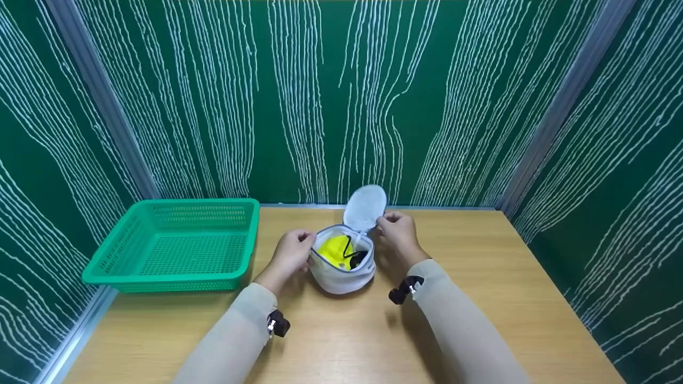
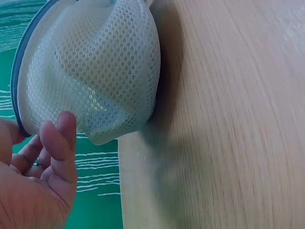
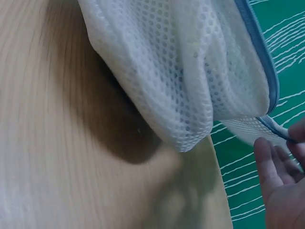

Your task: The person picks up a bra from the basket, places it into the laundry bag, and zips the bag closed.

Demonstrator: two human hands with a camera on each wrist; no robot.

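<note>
White mesh bag (image 1: 341, 281) stands centrally on the worktop (image 1: 331, 338), left hand (image 1: 290, 254) pinching its zippered rim (image 2: 15, 86), right hand (image 1: 400, 233) its raised lid (image 1: 365, 207). Probably light, soft, easily crumpled; the rim seems the surest hold.

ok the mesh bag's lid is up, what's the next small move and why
Probably release the round white mesh lid with the right hand and reach for the bright yellow item inside the rounded white mesh bag: the bag stands open, the item shows within, and the left hand grips the bag, which should help steady it.
</note>
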